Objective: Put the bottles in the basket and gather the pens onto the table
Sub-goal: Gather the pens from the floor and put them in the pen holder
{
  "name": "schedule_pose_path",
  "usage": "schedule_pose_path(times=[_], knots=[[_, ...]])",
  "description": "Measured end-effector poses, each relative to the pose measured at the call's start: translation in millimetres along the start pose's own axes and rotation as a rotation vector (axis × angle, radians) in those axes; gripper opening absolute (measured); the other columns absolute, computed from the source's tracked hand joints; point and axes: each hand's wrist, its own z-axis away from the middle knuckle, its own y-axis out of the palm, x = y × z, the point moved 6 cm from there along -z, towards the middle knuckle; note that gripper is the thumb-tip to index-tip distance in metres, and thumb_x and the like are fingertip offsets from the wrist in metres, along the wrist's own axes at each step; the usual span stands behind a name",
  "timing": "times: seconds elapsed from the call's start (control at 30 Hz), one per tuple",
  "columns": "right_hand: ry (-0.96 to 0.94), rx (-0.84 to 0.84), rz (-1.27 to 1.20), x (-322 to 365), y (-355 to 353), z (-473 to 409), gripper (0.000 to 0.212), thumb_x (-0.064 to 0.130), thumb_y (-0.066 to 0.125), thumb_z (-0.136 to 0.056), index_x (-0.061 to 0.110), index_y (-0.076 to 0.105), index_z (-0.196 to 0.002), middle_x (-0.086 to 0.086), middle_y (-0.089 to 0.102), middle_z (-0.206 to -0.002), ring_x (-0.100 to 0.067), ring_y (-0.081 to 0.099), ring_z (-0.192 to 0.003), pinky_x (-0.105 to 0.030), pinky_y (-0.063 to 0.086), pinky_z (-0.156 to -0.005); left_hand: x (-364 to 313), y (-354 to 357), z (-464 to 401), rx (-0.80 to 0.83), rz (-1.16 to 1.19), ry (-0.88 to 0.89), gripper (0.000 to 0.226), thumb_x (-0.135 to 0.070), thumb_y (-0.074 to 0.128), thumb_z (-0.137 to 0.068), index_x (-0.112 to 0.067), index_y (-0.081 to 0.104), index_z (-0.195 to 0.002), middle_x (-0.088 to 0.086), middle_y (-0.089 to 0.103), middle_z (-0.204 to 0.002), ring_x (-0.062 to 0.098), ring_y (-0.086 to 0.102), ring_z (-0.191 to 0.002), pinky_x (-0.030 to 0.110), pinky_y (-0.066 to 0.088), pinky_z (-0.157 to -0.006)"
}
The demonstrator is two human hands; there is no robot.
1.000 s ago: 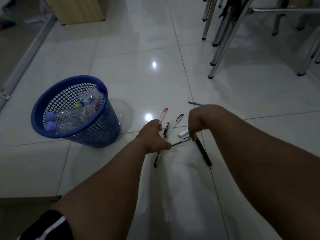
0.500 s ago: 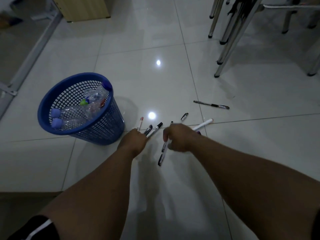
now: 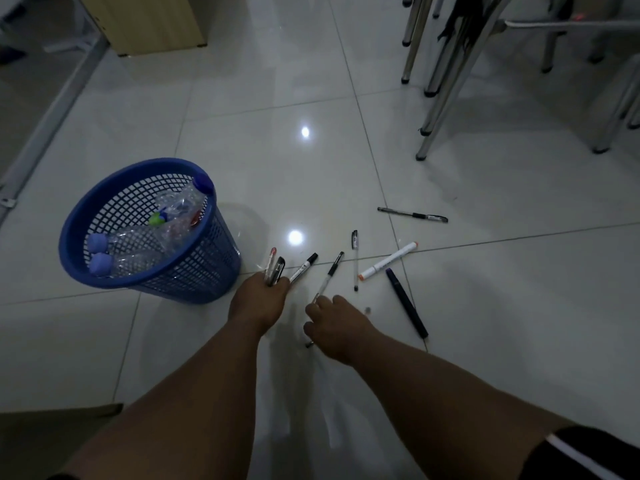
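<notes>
A blue mesh basket (image 3: 104,282) stands on the tiled floor at the left, holding several clear plastic bottles (image 3: 138,237). My left hand (image 3: 258,303) is closed around a bunch of pens (image 3: 275,270) that stick out forward. My right hand (image 3: 334,327) pinches the near end of a clear black-capped pen (image 3: 329,275). Loose on the floor lie a thin clear pen (image 3: 355,259), a white marker with orange ends (image 3: 388,261), a dark marker (image 3: 407,303) and a black pen (image 3: 412,215) farther right.
Metal chair and table legs (image 3: 440,98) crowd the upper right. A wooden cabinet (image 3: 149,22) stands at the top left, and a metal floor rail (image 3: 52,119) runs along the left. A brown edge (image 3: 52,431) fills the bottom left corner.
My right hand drew back toward me and now pinches one clear pen by its end. My left hand kept its bunch of pens. The view shifted slightly, uncovering the dark marker.
</notes>
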Motion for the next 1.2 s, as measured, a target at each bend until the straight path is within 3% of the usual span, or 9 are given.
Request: schedule_pose_path(times=[0.1,0.23,0.37,0.47,0.57,0.67,0.87,1.03,1.2], knots=[[0.094,-0.048,-0.217,-10,-14,5,0.028,0.013,0.053,-0.092,0.009,0.056,-0.12,-0.015,0.059,-0.112,-0.035,0.055,-0.103,-0.045,0.045,-0.081,-6,6,-1,-0.046,-0.023,0.028,0.038,-0.05,0.052,-0.097,-0.019,0.067,-0.082,0.003,0.059,-0.071,0.025,0.057,-0.068,0.033,0.043,-0.064],[0.561,-0.243,-0.708,-67,-35,28,0.022,0.009,0.045,-0.091,0.019,0.045,-0.11,-0.006,0.059,-0.089,-0.031,0.062,-0.084,-0.035,0.042,-0.066,-13,11,-3,-0.093,-0.012,0.032,0.043,-0.057,0.048,-0.098,-0.019,0.065,-0.086,0.002,0.061,-0.077,0.027,0.06,-0.078,0.034,0.041,-0.07],[1.165,-0.329,-0.767,-120,-16,78,0.032,0.028,0.054,-0.095,0.012,0.049,-0.122,-0.009,0.061,-0.121,-0.032,0.061,-0.112,-0.036,0.047,-0.09,-21,21,-4,-0.096,-0.003,0.022,0.047,-0.062,0.048,-0.096,-0.019,0.062,-0.081,0.002,0.062,-0.076,0.029,0.06,-0.079,0.034,0.042,-0.07],[1.443,-0.039,-0.786,-124,19,118,0.062,0.045,0.072,-0.083,0.013,0.044,-0.129,-0.013,0.049,-0.134,-0.035,0.053,-0.122,-0.043,0.045,-0.098,-29,31,-2,-0.096,-0.001,0.027,0.048,-0.062,0.049,-0.095,-0.02,0.059,-0.074,0.0,0.062,-0.073,0.028,0.06,-0.076,0.033,0.04,-0.066],[1.403,0.147,-0.699,-134,38,134,0.076,0.057,0.074,-0.078,0.013,0.044,-0.133,-0.013,0.044,-0.138,-0.035,0.047,-0.127,-0.042,0.043,-0.1,-40,39,2,-0.068,-0.034,0.077,0.046,-0.06,0.049,-0.096,-0.019,0.061,-0.079,0.002,0.063,-0.075,0.028,0.059,-0.077,0.032,0.039,-0.066],[1.291,0.156,-0.68,-151,43,133,0.053,0.051,0.063,-0.089,0.014,0.051,-0.125,-0.013,0.054,-0.132,-0.035,0.051,-0.122,-0.039,0.046,-0.097,-46,44,3,-0.056,-0.053,0.095,0.042,-0.059,0.049,-0.096,-0.021,0.062,-0.083,0.002,0.061,-0.076,0.028,0.059,-0.079,0.031,0.04,-0.069],[1.121,-0.237,-0.841,-171,29,122,0.02,0.028,0.05,-0.096,0.019,0.047,-0.113,-0.023,0.063,-0.106,-0.042,0.061,-0.098,-0.039,0.046,-0.075,-60,44,-1,-0.065,-0.029,0.102,0.049,-0.058,0.044,-0.099,-0.019,0.056,-0.071,0.005,0.062,-0.073,0.032,0.061,-0.078,0.034,0.04,-0.066],[1.15,-0.564,-0.752,-224,-16,105,0.032,0.024,0.052,-0.093,0.011,0.047,-0.122,-0.023,0.068,-0.105,-0.044,0.064,-0.094,-0.043,0.051,-0.077,-90,45,-2,-0.035,0.072,0.156,0.052,-0.058,0.045,-0.099,-0.015,0.055,-0.072,0.005,0.06,-0.064,0.03,0.066,-0.066,0.039,0.052,-0.066],[1.145,-0.547,-0.669,-286,-32,84,0.03,0.026,0.06,-0.093,0.013,0.054,-0.12,-0.022,0.068,-0.105,-0.042,0.065,-0.096,-0.034,0.045,-0.072,-115,41,0,0.02,0.143,0.178,0.055,-0.062,0.044,-0.098,-0.009,0.06,-0.091,0.006,0.061,-0.067,0.017,0.073,-0.053,0.042,0.056,-0.061]])
